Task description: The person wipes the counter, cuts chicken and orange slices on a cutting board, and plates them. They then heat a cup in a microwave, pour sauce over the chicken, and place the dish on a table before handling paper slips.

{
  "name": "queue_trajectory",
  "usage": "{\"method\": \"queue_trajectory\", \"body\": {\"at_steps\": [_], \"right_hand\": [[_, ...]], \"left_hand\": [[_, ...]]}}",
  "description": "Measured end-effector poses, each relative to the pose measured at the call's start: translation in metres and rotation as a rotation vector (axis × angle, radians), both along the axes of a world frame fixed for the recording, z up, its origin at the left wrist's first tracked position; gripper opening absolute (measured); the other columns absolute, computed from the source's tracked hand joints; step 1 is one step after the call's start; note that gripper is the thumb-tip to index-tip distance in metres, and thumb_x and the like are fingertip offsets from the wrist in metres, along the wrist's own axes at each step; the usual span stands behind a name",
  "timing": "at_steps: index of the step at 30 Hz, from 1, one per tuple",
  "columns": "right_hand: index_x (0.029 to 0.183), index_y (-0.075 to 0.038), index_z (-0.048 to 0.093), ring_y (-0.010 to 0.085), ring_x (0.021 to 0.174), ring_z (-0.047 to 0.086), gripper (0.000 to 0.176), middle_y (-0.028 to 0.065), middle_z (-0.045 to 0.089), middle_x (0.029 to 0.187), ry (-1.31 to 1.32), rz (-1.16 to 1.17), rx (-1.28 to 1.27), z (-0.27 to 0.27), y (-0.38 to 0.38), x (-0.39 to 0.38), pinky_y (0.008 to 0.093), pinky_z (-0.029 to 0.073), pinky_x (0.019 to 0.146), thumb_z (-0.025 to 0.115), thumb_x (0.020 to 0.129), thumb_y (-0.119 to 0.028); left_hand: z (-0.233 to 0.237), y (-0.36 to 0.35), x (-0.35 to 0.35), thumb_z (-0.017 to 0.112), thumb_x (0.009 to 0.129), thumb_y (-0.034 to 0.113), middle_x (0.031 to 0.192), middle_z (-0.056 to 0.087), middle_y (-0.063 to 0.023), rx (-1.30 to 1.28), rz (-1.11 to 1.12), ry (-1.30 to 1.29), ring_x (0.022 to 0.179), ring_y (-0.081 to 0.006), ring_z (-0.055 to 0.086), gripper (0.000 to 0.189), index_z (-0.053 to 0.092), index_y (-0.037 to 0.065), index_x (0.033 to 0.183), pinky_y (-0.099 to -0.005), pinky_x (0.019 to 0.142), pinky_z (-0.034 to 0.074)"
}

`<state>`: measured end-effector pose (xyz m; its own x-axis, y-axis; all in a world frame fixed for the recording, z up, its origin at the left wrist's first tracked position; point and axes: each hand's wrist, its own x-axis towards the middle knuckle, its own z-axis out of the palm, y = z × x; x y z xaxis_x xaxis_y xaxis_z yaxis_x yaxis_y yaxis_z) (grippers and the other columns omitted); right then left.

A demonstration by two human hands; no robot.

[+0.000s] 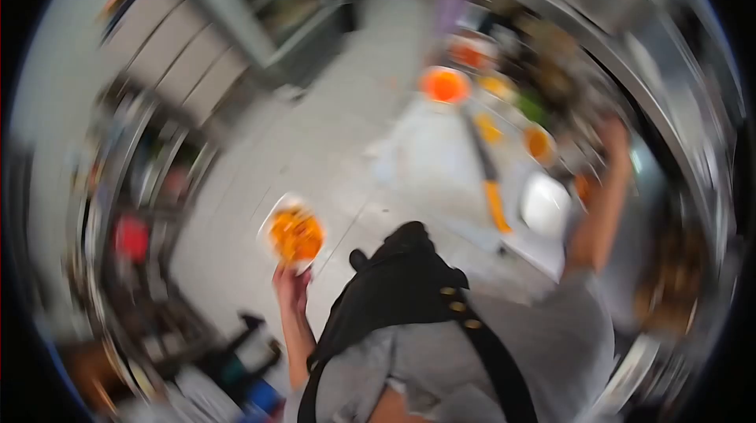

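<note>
My left hand (292, 287) grips the near edge of a white bowl (266, 222) over the floor. Orange and yellow food pieces (296, 235) fill the bowl. At the far right, my right hand (613, 138) reaches across the worktop among blurred items, its fingers smeared by motion. I cannot make out what it touches. Closer to me than that hand is a white rounded container (545, 204). A knife with a yellow handle (494, 206) lies on the white board (429, 171), its dark blade pointing away from me.
Along the worktop's back stand a bowl with bright orange contents (445, 86), a container with red-orange contents (472, 53) and a small orange-filled bowl (539, 143). A steel shelf edge (630, 53) runs above on the right. Shelving (146, 187) lines the left wall.
</note>
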<state>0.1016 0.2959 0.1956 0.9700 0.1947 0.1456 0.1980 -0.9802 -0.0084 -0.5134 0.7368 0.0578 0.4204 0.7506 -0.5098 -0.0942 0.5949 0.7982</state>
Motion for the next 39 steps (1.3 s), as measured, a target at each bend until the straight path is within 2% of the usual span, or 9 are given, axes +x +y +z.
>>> {"method": "queue_trajectory", "body": {"at_steps": [3,7,13,17,20,27,30,32,39], "right_hand": [[0.119,-0.005,0.058,0.0291,0.099,0.062,0.037,0.0170,0.064,0.110,0.022,-0.006,0.218,0.033,0.024,-0.024,0.0396,0.049,0.086,0.051,0.090,-0.025],[0.118,-0.001,0.059,0.0169,0.096,0.059,0.033,0.0089,0.064,0.107,-0.079,0.636,0.890,0.051,0.175,-0.112,0.0270,0.047,0.083,0.060,0.089,-0.018],[0.105,0.002,0.055,0.0181,0.068,0.058,0.031,0.0139,0.059,0.074,1.556,1.746,1.408,0.053,0.386,-0.362,0.0281,0.049,0.057,0.061,0.074,-0.002],[0.090,0.000,0.053,0.0199,0.040,0.052,0.018,0.0148,0.059,0.060,2.406,2.336,0.952,0.140,0.393,-0.530,0.0253,0.043,0.038,0.057,0.073,0.003],[0.078,-0.001,0.055,0.0213,0.036,0.052,0.005,0.0125,0.058,0.052,2.398,2.598,0.790,0.180,0.381,-0.616,0.0241,0.043,0.034,0.059,0.076,-0.002],[0.079,0.006,0.064,0.0195,0.042,0.051,0.016,0.0177,0.058,0.066,2.325,2.815,1.299,0.175,0.391,-0.840,0.0256,0.037,0.033,0.072,0.067,0.004],[0.074,-0.001,0.068,0.0180,0.048,0.056,0.008,0.0110,0.060,0.062,2.069,2.788,0.403,0.164,0.439,-0.944,0.0258,0.043,0.043,0.062,0.069,0.004],[0.086,-0.002,0.069,0.0144,0.054,0.055,0.019,0.0106,0.062,0.070,1.922,2.359,0.896,0.115,0.449,-1.036,0.0242,0.042,0.049,0.058,0.073,0.007],[0.108,-0.001,0.064,0.0147,0.069,0.065,0.028,0.0105,0.066,0.073,1.072,1.940,-0.217,-0.193,0.534,-0.984,0.0284,0.050,0.062,0.058,0.082,-0.010]], "left_hand": [[0.003,-0.002,-0.017,0.046,0.085,-0.002,0.090,0.063,-0.0154,-0.016,0.130,-0.009,0.065,-0.0209,0.066,0.030,0.050,-0.004,0.114,-0.0283,0.052,0.055],[0.021,-0.018,-0.061,0.044,0.082,-0.003,0.085,0.062,-0.0160,-0.063,0.366,0.003,0.056,-0.0186,0.063,0.032,0.047,-0.005,0.114,-0.0303,0.047,0.054],[0.049,-0.093,-0.131,0.048,0.086,0.004,0.074,0.063,-0.0146,0.011,0.738,-0.035,0.051,-0.0185,0.062,0.025,0.051,-0.006,0.108,-0.0288,0.041,0.052],[0.069,-0.136,-0.239,0.046,0.084,0.004,0.073,0.064,-0.0175,-0.014,1.074,0.095,0.053,-0.0191,0.063,0.019,0.055,-0.006,0.098,-0.0290,0.043,0.052],[0.070,-0.163,-0.323,0.046,0.082,0.003,0.070,0.063,-0.0172,-0.001,1.298,0.136,0.050,-0.0181,0.061,0.017,0.055,-0.006,0.094,-0.0288,0.043,0.051],[0.029,-0.186,-0.601,0.045,0.083,0.004,0.069,0.061,-0.0131,0.127,1.636,0.264,0.051,-0.0174,0.059,0.019,0.052,-0.006,0.097,-0.0289,0.044,0.049],[0.016,-0.177,-0.745,0.045,0.086,0.006,0.072,0.061,-0.0117,0.217,1.734,0.266,0.051,-0.0170,0.058,0.018,0.052,-0.004,0.099,-0.0284,0.044,0.048],[0.001,-0.170,-0.823,0.045,0.087,0.006,0.073,0.061,-0.0112,0.244,1.789,0.256,0.050,-0.0169,0.058,0.017,0.052,-0.004,0.099,-0.0284,0.044,0.048],[-0.035,-0.120,-1.067,0.048,0.088,0.010,0.071,0.060,-0.0112,0.187,1.937,0.211,0.049,-0.0169,0.057,0.016,0.053,-0.003,0.096,-0.0303,0.040,0.046]]}}
